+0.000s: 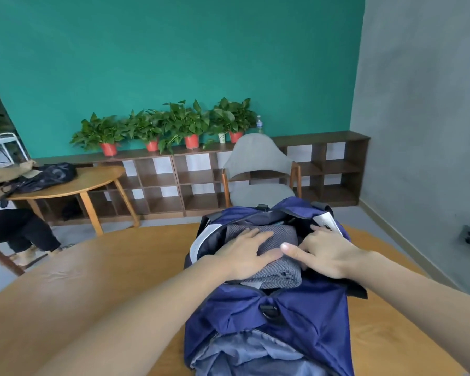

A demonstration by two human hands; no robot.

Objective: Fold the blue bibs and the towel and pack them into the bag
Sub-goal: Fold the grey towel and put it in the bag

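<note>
A navy blue duffel bag (296, 316) is seen lying on the wooden tabletop (98, 270), its top opening spread wide. A folded grey towel (277, 272) is seated in that opening, with its near edge showing above the rim. The left hand (246, 253) is laid flat on the towel, fingers straight and spread, pressing down with nothing clasped. The right hand (326, 253) is placed at the right side of the opening, thumb stretched toward the left hand and the fingers extended along the bag's edge; its grip is likewise released. Light blue fabric (244, 351) is seen at the near end of the bag; whether it is a bib cannot be told.

Behind the tabletop a grey chair (258, 164) is set before a low wooden shelf (174, 183), on which potted plants (174, 126) are lined up. At the left, another person's arm (8, 172) is rested on a dark bag (46, 176) on a second table (73, 185).
</note>
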